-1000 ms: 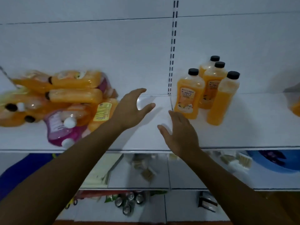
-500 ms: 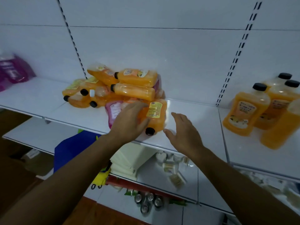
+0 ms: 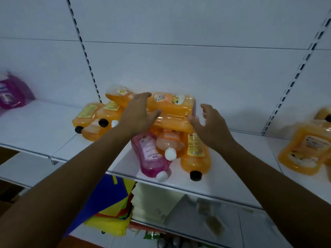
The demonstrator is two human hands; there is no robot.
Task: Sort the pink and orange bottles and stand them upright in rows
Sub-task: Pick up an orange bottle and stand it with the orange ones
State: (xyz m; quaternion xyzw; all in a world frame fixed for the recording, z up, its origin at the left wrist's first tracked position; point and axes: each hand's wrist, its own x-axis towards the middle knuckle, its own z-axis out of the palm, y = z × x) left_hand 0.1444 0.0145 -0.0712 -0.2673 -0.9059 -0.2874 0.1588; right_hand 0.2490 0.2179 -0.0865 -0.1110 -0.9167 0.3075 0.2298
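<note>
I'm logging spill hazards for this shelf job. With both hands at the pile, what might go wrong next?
1. The top orange bottle lies across others; pulling it with the left hand may topple the stack.
2. The pink bottle and the black-capped orange bottle lie near the shelf edge, caps outward, and might roll off.
3. The right hand holds nothing, so nothing braces that side.

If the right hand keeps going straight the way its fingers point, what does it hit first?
Most likely the right end of the stacked orange bottles: the right hand hovers open beside them, fingers aimed up and left. Depth is unclear, so it might pass just behind.
</note>
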